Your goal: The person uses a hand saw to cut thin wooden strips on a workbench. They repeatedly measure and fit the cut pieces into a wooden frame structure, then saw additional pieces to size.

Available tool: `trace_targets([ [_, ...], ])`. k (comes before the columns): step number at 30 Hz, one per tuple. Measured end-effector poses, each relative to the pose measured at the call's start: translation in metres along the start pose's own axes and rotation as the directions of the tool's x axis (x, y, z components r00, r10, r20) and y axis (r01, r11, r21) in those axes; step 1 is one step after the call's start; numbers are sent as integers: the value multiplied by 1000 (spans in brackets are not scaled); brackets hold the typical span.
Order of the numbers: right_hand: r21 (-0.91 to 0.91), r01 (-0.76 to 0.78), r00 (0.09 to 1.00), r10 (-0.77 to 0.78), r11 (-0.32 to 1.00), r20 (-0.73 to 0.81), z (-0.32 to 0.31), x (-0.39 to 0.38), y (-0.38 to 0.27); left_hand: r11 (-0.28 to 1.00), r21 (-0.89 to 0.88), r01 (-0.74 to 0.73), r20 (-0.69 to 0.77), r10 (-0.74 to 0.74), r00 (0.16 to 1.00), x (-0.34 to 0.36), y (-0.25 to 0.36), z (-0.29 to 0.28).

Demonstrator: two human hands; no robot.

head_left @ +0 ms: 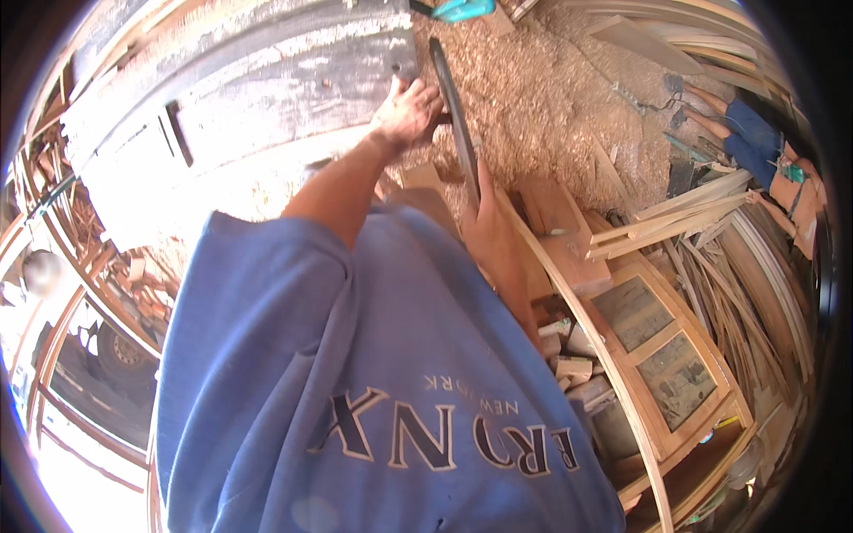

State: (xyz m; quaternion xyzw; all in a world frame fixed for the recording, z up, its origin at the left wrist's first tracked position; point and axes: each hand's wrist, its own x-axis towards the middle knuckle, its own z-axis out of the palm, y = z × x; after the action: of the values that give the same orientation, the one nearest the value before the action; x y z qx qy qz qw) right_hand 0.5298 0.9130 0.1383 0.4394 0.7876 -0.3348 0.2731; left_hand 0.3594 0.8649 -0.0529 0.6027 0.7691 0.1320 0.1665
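Note:
A long, narrow dark strip [458,120] runs upright through the picture's upper middle. My right hand [484,209] is closed on its lower end. My left hand [409,115] is farther up, beside the strip, with bent fingers at the edge of a large weathered board [249,53] with whitish patches. What those fingers grip is hidden. My forearms come from beneath a blue shirt, which fills the lower middle of the view.
Wood shavings [533,98] cover the ground beyond my hands. At right are loose planks [666,218], a wooden frame with panes [671,373] and another person [755,138] in dark shorts. Wood scraps [89,231] and a vehicle wheel [124,351] show at left.

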Motion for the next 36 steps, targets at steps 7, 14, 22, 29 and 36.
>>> trace_targets([
  [7,119,17,1000,-15,993,-19,0,-69,16,1000,-15,18,98,-16,995,3,2,-2],
  [14,23,64,995,-62,998,-79,8,-27,10,1000,-7,-7,-100,6,995,1,1,3],
  [22,90,-26,1000,26,996,-6,16,-24,15,999,-35,-11,88,14,996,2,0,5],
  [29,115,-125,992,122,985,32,12,2,-9,998,55,-28,-3,28,1000,-6,-7,-2],
  [36,71,-74,996,70,995,49,8,10,-33,1000,-29,-1,-60,-1,998,-11,-30,-11],
])
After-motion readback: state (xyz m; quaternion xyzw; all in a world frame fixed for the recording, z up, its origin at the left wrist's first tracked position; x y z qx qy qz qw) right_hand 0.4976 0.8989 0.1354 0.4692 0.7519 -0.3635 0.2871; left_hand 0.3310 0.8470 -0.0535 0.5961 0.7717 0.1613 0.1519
